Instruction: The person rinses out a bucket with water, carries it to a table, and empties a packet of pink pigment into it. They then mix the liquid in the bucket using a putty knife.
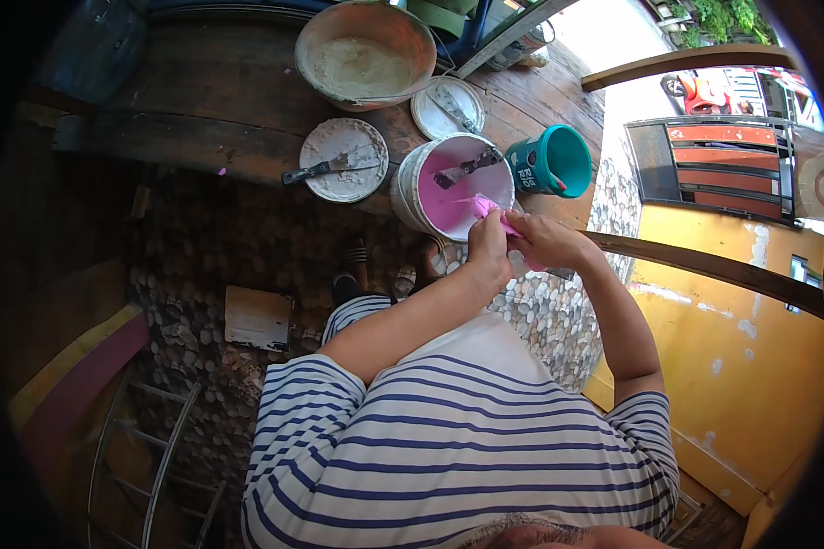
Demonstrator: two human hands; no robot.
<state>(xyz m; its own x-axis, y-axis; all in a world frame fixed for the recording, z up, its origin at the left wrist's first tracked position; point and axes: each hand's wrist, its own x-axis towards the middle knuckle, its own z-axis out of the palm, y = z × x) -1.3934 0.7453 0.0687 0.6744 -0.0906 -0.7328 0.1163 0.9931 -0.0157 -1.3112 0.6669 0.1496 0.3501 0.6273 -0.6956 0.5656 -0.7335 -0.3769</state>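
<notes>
My left hand is closed on a pink, crumpled, soft-looking item above the near rim of a white bucket. Beside it, my right hand has its fingers closed on the same item. A thin pink strand runs from it over the bucket. Pink material lies inside the bucket, and a dark-handled spatula rests across it. A flat dark edge shows below my right hand, partly hidden.
A teal bucket stands right of the white one. Behind are a large basin of pale powder, a lid with a tool, and another lid with paste and a putty knife. A ladder is at the lower left.
</notes>
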